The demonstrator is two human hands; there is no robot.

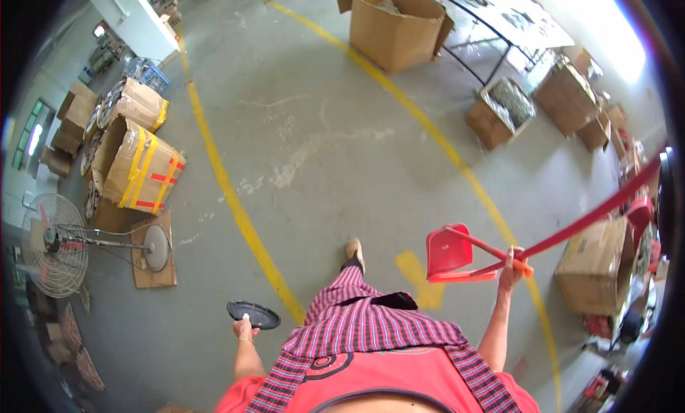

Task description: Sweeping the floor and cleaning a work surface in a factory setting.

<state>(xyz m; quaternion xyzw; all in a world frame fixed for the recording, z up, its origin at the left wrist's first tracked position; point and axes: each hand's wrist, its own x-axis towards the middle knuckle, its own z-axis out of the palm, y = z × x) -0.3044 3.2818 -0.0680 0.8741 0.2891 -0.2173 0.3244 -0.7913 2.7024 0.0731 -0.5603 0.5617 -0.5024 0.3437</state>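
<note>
Left hand [245, 328] grips a dark round disc [254, 314]; right hand [511, 264] clasps the red chair [451, 255]; carry both level, clear of the boxes [143, 163].

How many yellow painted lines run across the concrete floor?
2 long ones: one yellow painted line curving past the taped brown cardboard boxes on the left, another running toward the right. A short yellow patch lies between them.

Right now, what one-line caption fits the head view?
Walking a concrete floor with yellow lines, left hand carrying a dark round disc, right hand gripping a red long-handled dustpan, cardboard boxes around.
</note>
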